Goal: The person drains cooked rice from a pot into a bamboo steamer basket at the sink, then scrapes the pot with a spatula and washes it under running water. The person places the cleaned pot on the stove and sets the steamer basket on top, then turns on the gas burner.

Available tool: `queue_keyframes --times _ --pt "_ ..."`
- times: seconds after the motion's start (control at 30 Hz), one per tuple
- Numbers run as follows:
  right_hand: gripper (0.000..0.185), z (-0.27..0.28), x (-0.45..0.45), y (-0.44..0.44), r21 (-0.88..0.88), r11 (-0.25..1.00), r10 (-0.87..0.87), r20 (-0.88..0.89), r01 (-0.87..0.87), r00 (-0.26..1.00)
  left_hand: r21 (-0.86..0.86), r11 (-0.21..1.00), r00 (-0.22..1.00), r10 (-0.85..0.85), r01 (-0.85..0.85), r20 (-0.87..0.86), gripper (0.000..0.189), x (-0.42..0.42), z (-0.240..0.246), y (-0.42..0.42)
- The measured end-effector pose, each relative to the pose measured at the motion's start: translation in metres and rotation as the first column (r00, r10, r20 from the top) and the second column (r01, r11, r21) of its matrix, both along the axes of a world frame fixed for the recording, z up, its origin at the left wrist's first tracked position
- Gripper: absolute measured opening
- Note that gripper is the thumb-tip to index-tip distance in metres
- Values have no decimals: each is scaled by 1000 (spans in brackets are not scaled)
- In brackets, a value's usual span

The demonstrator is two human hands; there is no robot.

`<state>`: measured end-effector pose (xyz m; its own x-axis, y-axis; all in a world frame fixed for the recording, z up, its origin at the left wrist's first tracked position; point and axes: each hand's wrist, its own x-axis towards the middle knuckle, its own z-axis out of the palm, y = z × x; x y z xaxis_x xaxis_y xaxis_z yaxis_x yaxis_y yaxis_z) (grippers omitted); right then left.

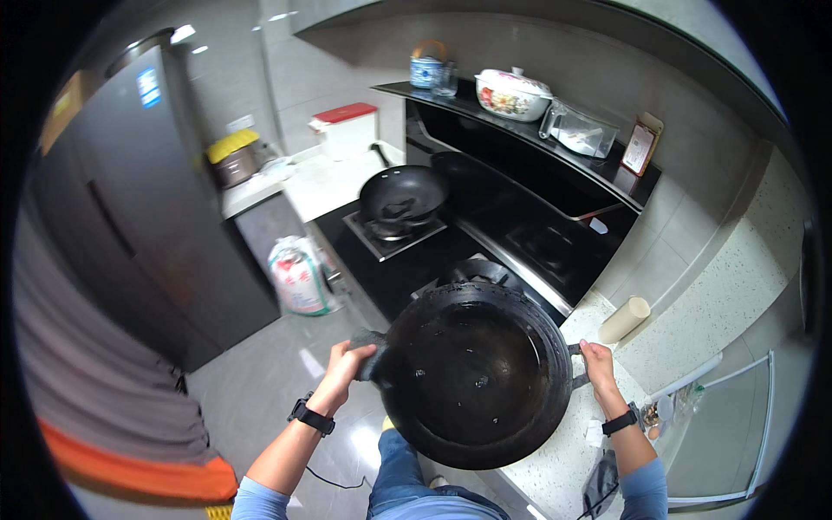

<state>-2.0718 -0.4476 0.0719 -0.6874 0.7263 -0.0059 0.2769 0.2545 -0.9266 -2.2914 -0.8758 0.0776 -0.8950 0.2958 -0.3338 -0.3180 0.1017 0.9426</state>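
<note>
A large black two-handled wok [478, 383] hangs in the air in front of me, between my body and the cooktop. Drops of water lie on its dark inner surface. My left hand [344, 372] grips its left side through a dark grey cloth [369, 354], which hides the handle there. On the other side, my right hand [597, 365] is closed around the right loop handle [577, 366]. Beyond the wok, a burner [481, 273] of the black glass cooktop [354, 250] is partly covered by its rim.
A black frying pan [404, 188] sits on the far burner. The speckled counter [552, 448] runs along my right, with a beige cylinder [624, 320] on it. A rice bag [300, 276] stands at the left, near the grey refrigerator [130, 214]. A shelf above holds a floral lidded pot [513, 94].
</note>
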Motion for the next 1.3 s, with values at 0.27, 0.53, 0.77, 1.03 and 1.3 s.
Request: queue_keyframes --times 0.27,0.53,0.77,1.03,1.3 --pt "41 -44 -95 59 178 954 -237 -42 240 971 29 954 955 -296 297 -21 29 -162 -10 113" --pt "45 -73 -129 78 281 878 -429 105 387 897 89 896 891 -442 435 99 25 -250 -32 173" --pt "44 -72 -138 80 246 866 -479 154 436 864 148 858 833 -513 492 206 24 -277 -53 192" --pt "44 -71 -144 87 252 864 -471 95 436 877 136 870 842 -493 474 220 21 -285 -68 199" --pt "45 -77 -159 89 218 855 -495 77 470 866 159 905 878 -423 396 223 22 -288 -52 207"
